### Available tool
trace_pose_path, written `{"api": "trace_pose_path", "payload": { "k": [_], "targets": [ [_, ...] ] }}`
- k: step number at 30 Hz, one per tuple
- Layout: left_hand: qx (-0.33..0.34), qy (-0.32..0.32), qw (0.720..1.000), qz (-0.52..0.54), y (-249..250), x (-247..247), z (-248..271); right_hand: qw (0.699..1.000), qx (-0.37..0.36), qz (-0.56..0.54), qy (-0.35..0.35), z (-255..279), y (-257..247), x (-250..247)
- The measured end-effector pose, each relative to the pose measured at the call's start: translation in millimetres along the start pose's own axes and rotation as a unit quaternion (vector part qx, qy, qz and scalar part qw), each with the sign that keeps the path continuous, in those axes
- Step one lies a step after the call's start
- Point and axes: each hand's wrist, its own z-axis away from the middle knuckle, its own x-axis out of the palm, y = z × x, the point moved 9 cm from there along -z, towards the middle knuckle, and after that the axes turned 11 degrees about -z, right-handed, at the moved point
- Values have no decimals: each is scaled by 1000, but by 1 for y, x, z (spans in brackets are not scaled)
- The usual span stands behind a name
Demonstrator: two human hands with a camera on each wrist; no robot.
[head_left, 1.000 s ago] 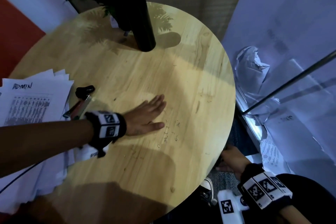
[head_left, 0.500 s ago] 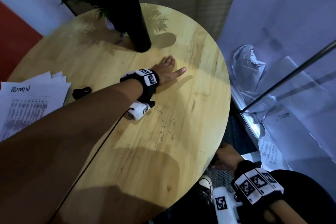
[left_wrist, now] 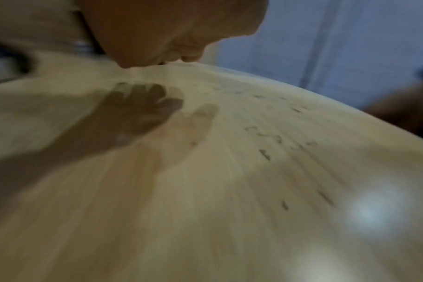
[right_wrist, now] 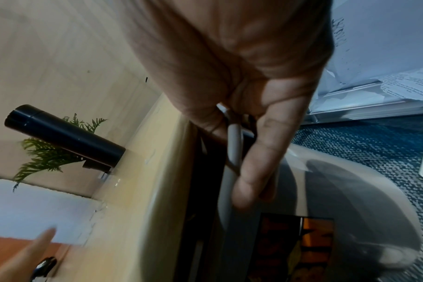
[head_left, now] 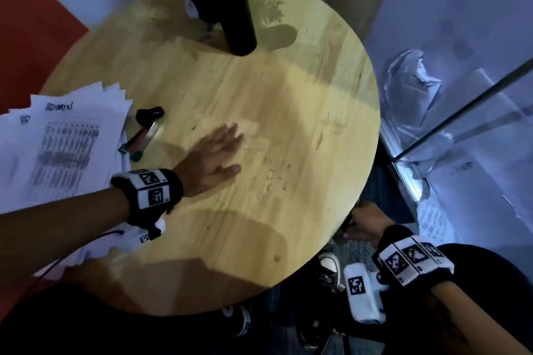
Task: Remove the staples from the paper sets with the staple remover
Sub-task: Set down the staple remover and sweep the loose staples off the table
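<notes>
Round and pale, the wooden bench [head_left: 302, 101] fills the head view, with a red and white wall behind it at 10 o'clock and a glass partition at 3 o'clock. At 12 o'clock on the bench stands a tall black cylinder [head_left: 233, 8] with green fern fronds [right_wrist: 44, 156] beside it. Fanned paper sets [head_left: 57, 147] lie over the bench edge at 9 o'clock, the top sheet handwritten "ADMIN" above a printed table. Just beside their right edge lies the staple remover [head_left: 141, 138], with a small black object [head_left: 149, 113] near its far end; neither is touched.

The left hand [head_left: 212, 158] lies flat, palm down, near the bench centre, fingers straight and together, thumb spread toward 3 o'clock. Loose pulled staples [head_left: 271, 173] are scattered on the wood just to the right of its fingertips.

The right hand [head_left: 370, 222] is below the bench rim at 4 o'clock. In the right wrist view its fingers [right_wrist: 261, 152] curl around the thin rim of a grey bin [right_wrist: 326, 190] standing on the blue carpet [right_wrist: 374, 145] under the bench edge.
</notes>
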Motion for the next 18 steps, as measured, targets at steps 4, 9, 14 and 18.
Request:
{"api": "trace_pose_path", "payload": {
  "k": [4, 9, 14, 18],
  "targets": [
    [-255, 69, 962, 77, -67, -1, 15, 1000, 26, 4, -7, 11, 5, -14],
    [-301, 26, 946, 114, -58, 8, -14, 998, 64, 26, 9, 31, 22, -55],
    [-267, 32, 958, 101, -13, 0, -44, 996, 73, 50, -2, 41, 27, -65],
    [-169, -6, 983, 69, 48, 24, -46, 996, 69, 62, -2, 48, 21, -69]
  ]
}}
